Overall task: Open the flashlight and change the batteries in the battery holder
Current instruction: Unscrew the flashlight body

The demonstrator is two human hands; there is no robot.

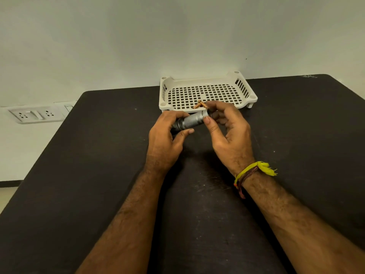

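Observation:
A silver knurled flashlight is held above the dark table, lying roughly level with its right end a bit higher. My left hand grips its left, head end with curled fingers. At the right end, my right hand pinches the flashlight's end between thumb and fingers; the end itself is partly hidden by them. Orange-brown batteries lie at the front edge of the white tray, just behind my hands. No battery holder is visible.
The white perforated tray stands at the back of the black table against the wall. A wall socket plate sits to the left, beyond the table edge. A yellow thread band circles my right wrist.

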